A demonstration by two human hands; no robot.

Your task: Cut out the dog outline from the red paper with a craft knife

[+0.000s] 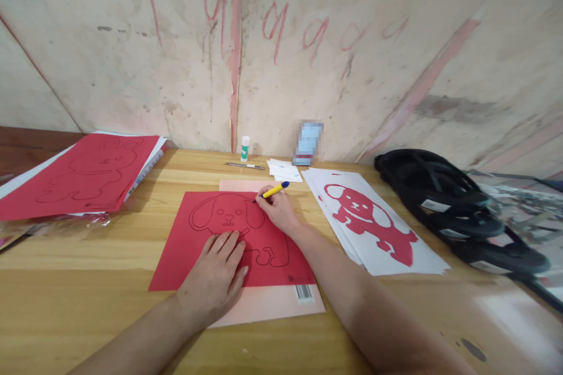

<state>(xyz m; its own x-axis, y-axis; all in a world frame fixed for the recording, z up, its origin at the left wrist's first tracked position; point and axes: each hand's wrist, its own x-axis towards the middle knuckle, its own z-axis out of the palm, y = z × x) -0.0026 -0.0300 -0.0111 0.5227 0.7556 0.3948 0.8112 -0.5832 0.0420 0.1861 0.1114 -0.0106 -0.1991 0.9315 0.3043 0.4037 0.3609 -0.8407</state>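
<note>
R hand (277, 208) fingers pinch yellow pen w/ blue cap (276, 190), tip on red sheet w/ dog outline (202, 258) just under fingertips. L hand (216, 278) flat, fingers slightly spread, pressing sheet's lower half onto pink pad (268, 303) on wooden surface (88, 299). Glue stick (245, 147) well beyond.

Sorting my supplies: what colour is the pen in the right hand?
The pen is yellow with a blue cap end, seen in the head view.

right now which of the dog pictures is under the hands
The red sheet in the middle, with a dog outline drawn on it. The left hand presses flat on it and the right hand holds a yellow pen to it.
</note>
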